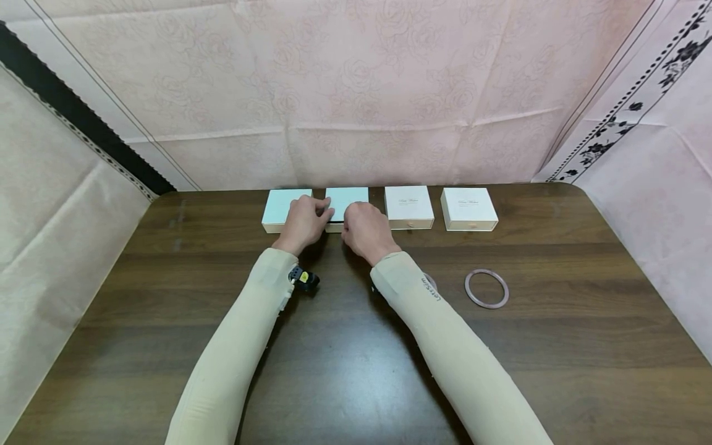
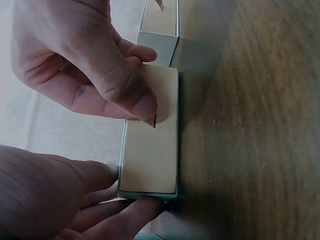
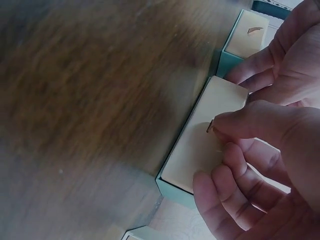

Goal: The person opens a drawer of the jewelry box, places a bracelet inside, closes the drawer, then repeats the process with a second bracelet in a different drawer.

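A small drawer box [image 1: 347,196] with a pale teal top stands second from the left in a row at the table's back. Its cream drawer front [image 2: 150,165] bears a small brown pull tab [image 3: 210,126]. Between thumb and finger, my right hand [image 1: 367,230] pinches that tab, partly covering it. My left hand [image 1: 304,222] touches the same box at its left end, with fingers along the side and at the top edge. The drawer front sits flush in its sleeve. Behind my left hand is another teal-topped box [image 1: 283,204], partly covered.
Two white-topped boxes [image 1: 408,204] with small print continue the row to the right. A pale lilac ring [image 1: 506,290] lies flat on the wooden table [image 1: 584,346]. Another ring [image 1: 431,281] is mostly hidden by my right sleeve. A patterned cloth [image 1: 356,86] hangs behind the boxes.
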{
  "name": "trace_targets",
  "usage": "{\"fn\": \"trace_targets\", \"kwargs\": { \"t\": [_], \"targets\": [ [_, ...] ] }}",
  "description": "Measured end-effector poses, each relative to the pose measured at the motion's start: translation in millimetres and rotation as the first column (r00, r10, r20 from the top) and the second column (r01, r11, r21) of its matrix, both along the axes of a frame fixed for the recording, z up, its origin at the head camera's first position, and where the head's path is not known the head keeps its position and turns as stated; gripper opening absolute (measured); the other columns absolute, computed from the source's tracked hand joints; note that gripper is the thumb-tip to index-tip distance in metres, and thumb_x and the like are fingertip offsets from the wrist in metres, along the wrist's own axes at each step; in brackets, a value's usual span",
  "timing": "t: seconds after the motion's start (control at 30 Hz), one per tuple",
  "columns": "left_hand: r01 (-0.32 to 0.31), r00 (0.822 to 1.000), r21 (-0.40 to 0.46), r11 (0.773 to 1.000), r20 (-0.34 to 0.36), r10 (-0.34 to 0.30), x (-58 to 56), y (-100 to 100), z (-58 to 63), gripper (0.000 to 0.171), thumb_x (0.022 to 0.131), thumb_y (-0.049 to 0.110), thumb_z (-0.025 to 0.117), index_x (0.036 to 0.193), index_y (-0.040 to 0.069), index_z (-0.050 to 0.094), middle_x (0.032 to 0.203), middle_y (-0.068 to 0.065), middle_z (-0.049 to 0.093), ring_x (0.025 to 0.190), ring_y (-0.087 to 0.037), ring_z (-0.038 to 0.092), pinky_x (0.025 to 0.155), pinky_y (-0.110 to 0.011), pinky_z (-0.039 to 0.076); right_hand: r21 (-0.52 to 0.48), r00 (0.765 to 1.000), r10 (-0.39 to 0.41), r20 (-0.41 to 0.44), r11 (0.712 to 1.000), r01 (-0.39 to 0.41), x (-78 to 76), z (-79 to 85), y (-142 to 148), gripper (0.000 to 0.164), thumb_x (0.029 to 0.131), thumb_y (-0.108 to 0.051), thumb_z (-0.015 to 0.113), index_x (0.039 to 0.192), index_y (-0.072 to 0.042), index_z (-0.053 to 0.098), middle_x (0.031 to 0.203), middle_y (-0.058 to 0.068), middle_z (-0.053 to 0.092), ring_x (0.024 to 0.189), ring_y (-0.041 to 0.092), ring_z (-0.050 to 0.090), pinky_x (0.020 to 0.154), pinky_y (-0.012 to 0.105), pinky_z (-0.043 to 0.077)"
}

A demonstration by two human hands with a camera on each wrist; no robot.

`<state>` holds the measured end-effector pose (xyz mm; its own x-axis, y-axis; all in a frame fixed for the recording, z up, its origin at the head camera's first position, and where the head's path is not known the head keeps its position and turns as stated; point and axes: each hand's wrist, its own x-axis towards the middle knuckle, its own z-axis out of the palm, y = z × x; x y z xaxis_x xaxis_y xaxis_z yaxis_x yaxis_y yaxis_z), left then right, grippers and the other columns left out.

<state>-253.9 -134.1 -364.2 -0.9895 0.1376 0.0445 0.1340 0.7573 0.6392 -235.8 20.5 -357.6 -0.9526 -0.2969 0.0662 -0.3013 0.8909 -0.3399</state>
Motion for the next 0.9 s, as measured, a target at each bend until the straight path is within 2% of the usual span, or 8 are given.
{"fn": "trace_targets", "kwargs": {
  "t": [0.37,0.67,0.9],
  "targets": [
    [-0.009,1.000,0.001,1.000,0.003,0.009,-1.3,1.0,0.7,0.037,0.105,0.023,0.059,0.138,0.008,0.063,0.144,-0.010,0.061,0.056,-0.019,0.048,0.061,-0.028,0.043,-0.004,1.000,0.000,0.007,1.000,0.000,-0.1,-0.7,0.7,0.021,0.093,-0.009,0.067,0.074,-0.012,0.074,0.088,0.000,0.070,0.080,0.018,0.066,0.070,0.037,0.059],
    [-0.009,1.000,-0.007,1.000,-0.010,0.009,-1.3,-0.9,0.2,0.036,0.105,0.022,0.059,0.137,0.008,0.064,0.145,-0.007,0.061,0.059,-0.021,0.050,0.062,-0.029,0.044,-0.031,1.000,0.008,-0.002,0.999,-0.008,0.7,-0.5,0.9,0.021,0.093,-0.011,0.070,0.072,-0.013,0.074,0.090,0.001,0.069,0.082,0.017,0.065,0.072,0.038,0.058],
    [-0.006,1.000,-0.009,1.000,-0.012,0.006,-1.7,0.4,0.1,0.035,0.105,0.022,0.059,0.137,0.008,0.065,0.143,-0.009,0.063,0.048,-0.016,0.044,0.057,-0.028,0.042,-0.029,1.000,0.000,-0.023,1.000,0.000,0.4,0.3,5.5,0.013,0.092,-0.008,0.068,0.081,-0.011,0.073,0.091,0.002,0.069,0.086,0.020,0.067,0.073,0.039,0.059]
  ]
}}
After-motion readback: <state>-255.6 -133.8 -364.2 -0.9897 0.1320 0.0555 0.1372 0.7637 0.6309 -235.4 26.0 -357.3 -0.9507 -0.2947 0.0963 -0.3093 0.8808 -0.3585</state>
